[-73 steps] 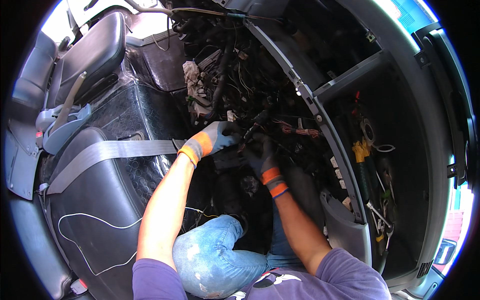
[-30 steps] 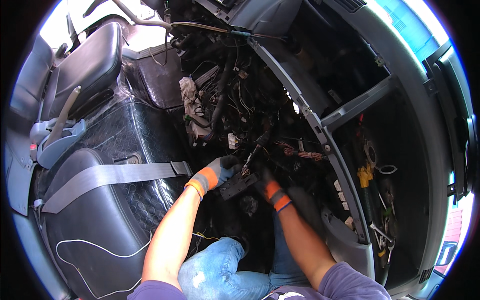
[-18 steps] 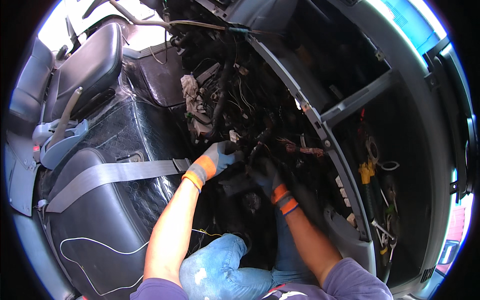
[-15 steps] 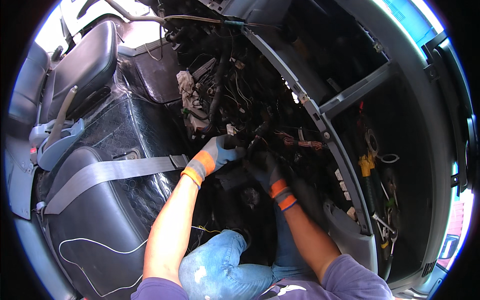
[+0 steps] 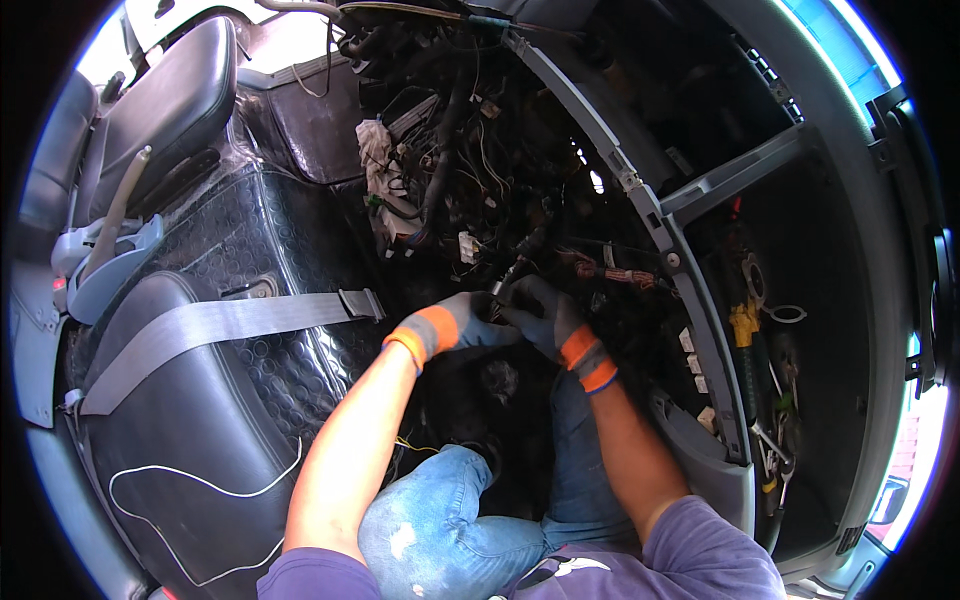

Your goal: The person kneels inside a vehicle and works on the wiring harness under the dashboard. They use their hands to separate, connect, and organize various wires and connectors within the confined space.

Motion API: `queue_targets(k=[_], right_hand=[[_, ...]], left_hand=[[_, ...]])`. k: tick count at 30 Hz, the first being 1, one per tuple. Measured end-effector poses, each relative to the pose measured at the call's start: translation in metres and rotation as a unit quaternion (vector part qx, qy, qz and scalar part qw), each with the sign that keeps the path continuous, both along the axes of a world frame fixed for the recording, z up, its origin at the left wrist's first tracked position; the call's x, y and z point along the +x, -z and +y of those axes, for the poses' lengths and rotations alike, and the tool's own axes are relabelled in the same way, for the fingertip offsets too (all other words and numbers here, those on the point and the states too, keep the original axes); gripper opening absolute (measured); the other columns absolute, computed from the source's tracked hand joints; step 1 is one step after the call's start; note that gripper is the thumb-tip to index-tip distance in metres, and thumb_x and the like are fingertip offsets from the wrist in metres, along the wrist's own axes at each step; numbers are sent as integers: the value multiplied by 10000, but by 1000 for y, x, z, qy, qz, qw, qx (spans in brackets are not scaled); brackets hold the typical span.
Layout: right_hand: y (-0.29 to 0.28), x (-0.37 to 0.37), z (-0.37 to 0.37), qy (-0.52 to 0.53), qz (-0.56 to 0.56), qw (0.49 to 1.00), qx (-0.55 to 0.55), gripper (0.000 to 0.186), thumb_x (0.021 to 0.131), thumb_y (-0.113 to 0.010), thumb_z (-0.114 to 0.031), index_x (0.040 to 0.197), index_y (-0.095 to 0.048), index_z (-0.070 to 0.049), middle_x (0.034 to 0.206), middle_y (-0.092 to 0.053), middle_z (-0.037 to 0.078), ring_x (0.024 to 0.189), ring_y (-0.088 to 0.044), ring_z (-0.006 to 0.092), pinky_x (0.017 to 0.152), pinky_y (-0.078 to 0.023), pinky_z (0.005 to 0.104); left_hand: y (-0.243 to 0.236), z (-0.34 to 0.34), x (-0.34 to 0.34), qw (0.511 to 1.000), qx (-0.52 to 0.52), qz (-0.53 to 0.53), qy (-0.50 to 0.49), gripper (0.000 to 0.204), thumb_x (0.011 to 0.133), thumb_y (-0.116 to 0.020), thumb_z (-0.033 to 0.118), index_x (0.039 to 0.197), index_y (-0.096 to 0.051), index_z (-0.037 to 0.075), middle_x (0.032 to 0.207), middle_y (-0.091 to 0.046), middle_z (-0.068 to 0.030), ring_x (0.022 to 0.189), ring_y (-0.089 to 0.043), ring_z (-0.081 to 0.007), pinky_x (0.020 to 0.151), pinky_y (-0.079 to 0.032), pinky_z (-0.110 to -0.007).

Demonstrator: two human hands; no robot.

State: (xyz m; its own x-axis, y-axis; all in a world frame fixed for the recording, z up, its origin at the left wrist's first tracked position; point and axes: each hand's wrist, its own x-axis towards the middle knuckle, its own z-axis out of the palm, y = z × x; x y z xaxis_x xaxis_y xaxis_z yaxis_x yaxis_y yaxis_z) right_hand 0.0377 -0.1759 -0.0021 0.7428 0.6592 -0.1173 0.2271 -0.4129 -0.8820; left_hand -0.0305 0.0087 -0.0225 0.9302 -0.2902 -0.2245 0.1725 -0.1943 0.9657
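My left hand point(image 5: 476, 318) and my right hand point(image 5: 543, 312), both in grey gloves with orange cuffs, meet low in the opened dashboard. Between them a slim dark cable-like piece with a shiny metal end point(image 5: 500, 287) slants down from the wiring. My right fingers curl round this end, and my left fingers are bent against it from the other side. The fingertips are partly hidden in shadow. Just beyond my hands hangs a white connector point(image 5: 468, 247). A bundle of reddish wires point(image 5: 615, 274) runs to the right of them.
A tangled wiring harness point(image 5: 440, 170) fills the exposed dash. The grey dash frame point(image 5: 672, 262) curves along the right, with hand tools point(image 5: 770, 430) lying beyond it. At left are a black seat point(image 5: 190, 430), a grey seat belt point(image 5: 240, 318) and a lever point(image 5: 118, 210).
My hands have come closer together and slightly toward me, bringing the shiny metal end into view between them. The view has shifted slightly.
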Motion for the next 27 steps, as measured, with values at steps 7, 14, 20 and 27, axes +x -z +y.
queue_targets(k=[7,14,20,27], right_hand=[[-14,1,-13,18,-15,998,-60,203,836,-705,-124,1014,-643,-49,953,-686,153,865,-641,160,781,-509,326],[69,-3,-12,76,-53,995,32,341,875,-694,-200,1173,-638,-44,1068,-683,134,986,-621,180,892,-495,329],[74,-15,17,171,215,937,217,372,918,-618,-318,1144,-646,-24,1090,-663,64,972,-621,174,910,-491,308],[105,10,2,246,346,878,222,292,884,-626,-216,1128,-652,-58,1024,-663,45,938,-622,160,859,-503,305]], left_hand=[[-11,16,7,995,14,83,-45,399,779,-753,325,1029,-702,18,867,-709,-38,776,-609,-104,727,-502,-295],[0,8,10,938,-274,155,-143,326,903,-606,157,1177,-623,-17,1083,-675,-88,910,-600,-95,806,-496,-256],[34,15,-1,991,-125,3,-52,329,916,-536,20,1239,-596,-6,1105,-671,-53,934,-599,-88,838,-487,-248],[47,10,14,977,-194,88,-26,210,916,-534,45,1086,-658,47,911,-658,7,841,-575,-69,737,-470,-247]])
